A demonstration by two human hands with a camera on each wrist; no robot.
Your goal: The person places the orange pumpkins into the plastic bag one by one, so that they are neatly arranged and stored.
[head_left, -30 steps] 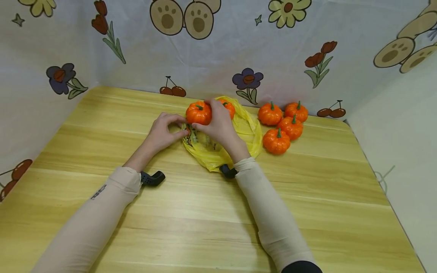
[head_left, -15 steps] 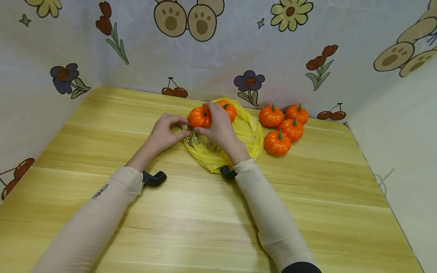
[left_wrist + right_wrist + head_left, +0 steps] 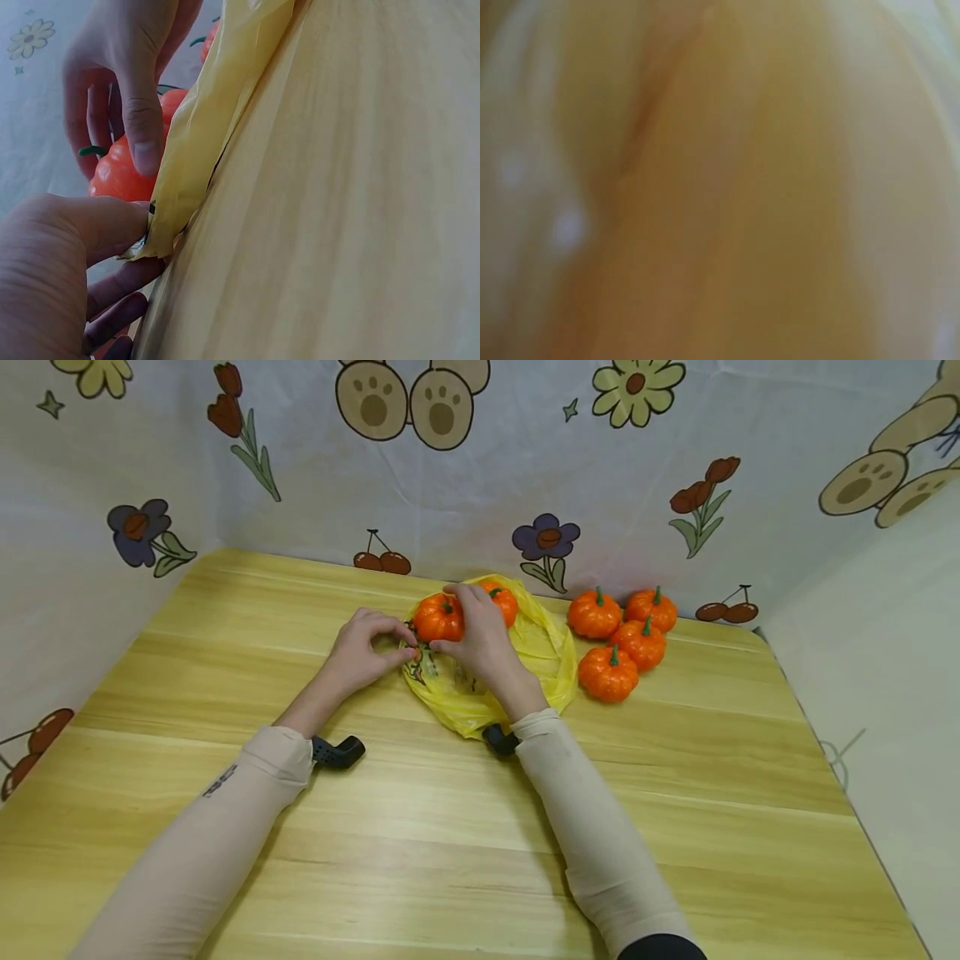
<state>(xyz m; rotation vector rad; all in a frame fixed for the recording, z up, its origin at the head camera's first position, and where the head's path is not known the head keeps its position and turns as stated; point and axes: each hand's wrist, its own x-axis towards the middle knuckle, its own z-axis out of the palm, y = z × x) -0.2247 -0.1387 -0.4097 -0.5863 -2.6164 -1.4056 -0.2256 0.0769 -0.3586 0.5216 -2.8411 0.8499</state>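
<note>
The left hand [image 3: 366,647] had thumb and fingertips brought together, pinching the edge of the yellow bag [image 3: 551,652] at about nine o'clock on its rim, as the left wrist view showed. The right hand [image 3: 483,635] had thumb and fingers curled round an orange pumpkin [image 3: 438,617], which sat at the bag's eleven o'clock, just inside the edge the other hand pinched; whether its base rested on the plastic could not be told (the right wrist view was all blur and no help). A second pumpkin [image 3: 506,602] lay within the bag's far rim near twelve o'clock, partly behind the right hand and with no fingers visibly round it. Further out, toward three o'clock, four other pumpkins [image 3: 639,644] stood bunched on the wooden table [image 3: 450,843], outside the rim, with stems up and neither hand on them. Judged from how things lay, the bagging seemed in its early part: one pumpkin looked placed, the gripped one was nearly so but not yet released, and the four at three o'clock remained outside. The bag lay low and slack, so gathering up its sides also appeared undone.
</note>
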